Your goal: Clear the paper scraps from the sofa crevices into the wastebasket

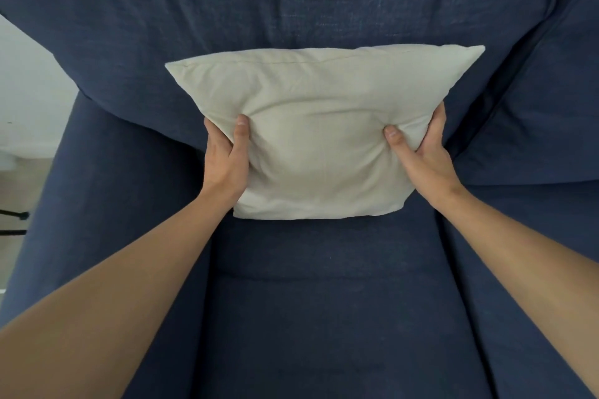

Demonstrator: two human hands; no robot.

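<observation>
A beige throw pillow (pixel 319 126) stands against the back cushion of a dark blue sofa (pixel 324 301). My left hand (pixel 225 160) grips its lower left side, thumb pressed into the front. My right hand (pixel 421 154) grips its lower right side the same way. The pillow's bottom edge rests on or just above the seat cushion. No paper scraps and no wastebasket show in this view; the pillow hides the crevice behind it.
The sofa's left armrest (pixel 107 191) runs along the left. A second back cushion (pixel 544 113) sits at the right. Pale floor and wall (pixel 26 100) appear beyond the armrest, with thin black legs (pixel 14 220) of some object.
</observation>
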